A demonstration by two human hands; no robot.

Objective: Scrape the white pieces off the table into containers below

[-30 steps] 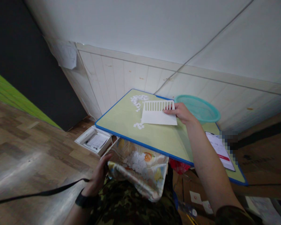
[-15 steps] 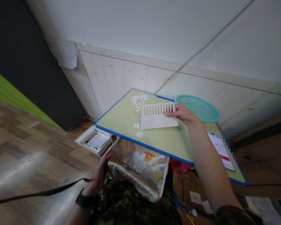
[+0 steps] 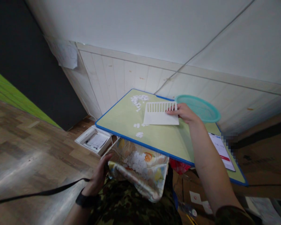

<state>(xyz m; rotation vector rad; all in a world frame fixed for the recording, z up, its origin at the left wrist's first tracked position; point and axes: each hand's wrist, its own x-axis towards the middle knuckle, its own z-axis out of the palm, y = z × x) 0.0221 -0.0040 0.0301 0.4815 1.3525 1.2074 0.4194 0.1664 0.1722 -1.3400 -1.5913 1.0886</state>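
My right hand (image 3: 184, 113) grips the right end of a white slotted scraper (image 3: 161, 118), holding it over the table (image 3: 121, 120) with its slots toward the wall. Small white paper pieces (image 3: 138, 99) lie in a loose pile at the table's far left corner, with a few more near the front edge. My left hand (image 3: 103, 172) is closed on the left rim of a fruit-patterned cloth container (image 3: 160, 175) held below the table's front edge. More white paper pieces (image 3: 137, 162) lie inside it. Its fingers are partly hidden by the cloth.
A turquoise oval basin (image 3: 201, 107) stands at the table's back right. A tablet (image 3: 221, 151) with a lit screen lies at the right end. On the floor to the left is an open white box (image 3: 93, 140). A cable (image 3: 201, 51) crosses the white wall.
My right hand has shifted the scraper slightly right and away from me, and a few paper pieces now show at its lower left corner. My left hand and the cloth container stay put.
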